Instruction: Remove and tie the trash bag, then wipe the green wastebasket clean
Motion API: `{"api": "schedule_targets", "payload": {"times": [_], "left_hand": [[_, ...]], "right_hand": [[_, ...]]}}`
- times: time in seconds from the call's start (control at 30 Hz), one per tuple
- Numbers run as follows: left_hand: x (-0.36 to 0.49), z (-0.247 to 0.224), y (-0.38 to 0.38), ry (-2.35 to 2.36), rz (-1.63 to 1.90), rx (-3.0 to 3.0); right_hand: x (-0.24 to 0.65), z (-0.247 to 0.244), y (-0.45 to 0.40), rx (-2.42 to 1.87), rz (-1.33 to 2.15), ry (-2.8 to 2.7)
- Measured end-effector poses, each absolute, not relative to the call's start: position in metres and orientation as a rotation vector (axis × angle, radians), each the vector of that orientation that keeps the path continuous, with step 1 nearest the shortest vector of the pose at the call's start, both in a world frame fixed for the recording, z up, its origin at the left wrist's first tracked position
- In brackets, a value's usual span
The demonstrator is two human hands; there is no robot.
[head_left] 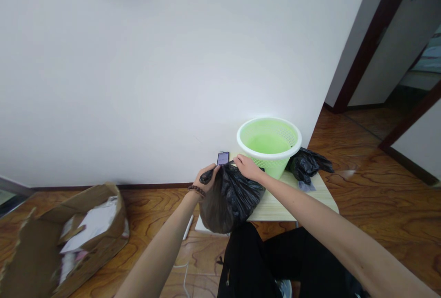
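Note:
A full black plastic bag (232,199) rests at the left end of a small pale table (275,208), bulging over its edge. My left hand (206,176), with a braided bracelet at the wrist, is closed around the gathered neck of the bag on its left side. On the other side, my right hand (245,165) pinches a twisted strip of the same bag and holds it taut. Just behind the bag's top lies a phone (223,158) with its screen lit. The bag's contents are hidden.
A light green basket (268,144) with a white rim stands behind my right hand. Beside it sits another black plastic bag (306,165). On the wooden floor at left is an open cardboard box (113,224) holding papers. A white wall (155,82) rises behind; a doorway is at right.

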State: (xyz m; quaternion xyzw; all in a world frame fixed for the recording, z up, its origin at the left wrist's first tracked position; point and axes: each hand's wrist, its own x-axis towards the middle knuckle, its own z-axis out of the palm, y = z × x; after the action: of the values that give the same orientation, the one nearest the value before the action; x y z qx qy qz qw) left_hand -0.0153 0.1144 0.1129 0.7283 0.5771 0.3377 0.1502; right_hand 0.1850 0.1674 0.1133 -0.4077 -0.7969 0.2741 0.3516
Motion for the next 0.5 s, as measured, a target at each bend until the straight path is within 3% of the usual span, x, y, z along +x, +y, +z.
{"api": "schedule_targets", "payload": {"times": [0.27, 0.5], "left_hand": [[-0.075, 0.077, 0.103, 1.841, 0.839, 1.925], [-0.081, 0.053, 0.093, 1.981, 1.063, 1.523]], "right_hand": [[0.246, 0.070, 0.160, -1.156, 0.810, -2.256], [0.273, 0.028, 0.158, -1.326, 1.128, -1.968]]}}
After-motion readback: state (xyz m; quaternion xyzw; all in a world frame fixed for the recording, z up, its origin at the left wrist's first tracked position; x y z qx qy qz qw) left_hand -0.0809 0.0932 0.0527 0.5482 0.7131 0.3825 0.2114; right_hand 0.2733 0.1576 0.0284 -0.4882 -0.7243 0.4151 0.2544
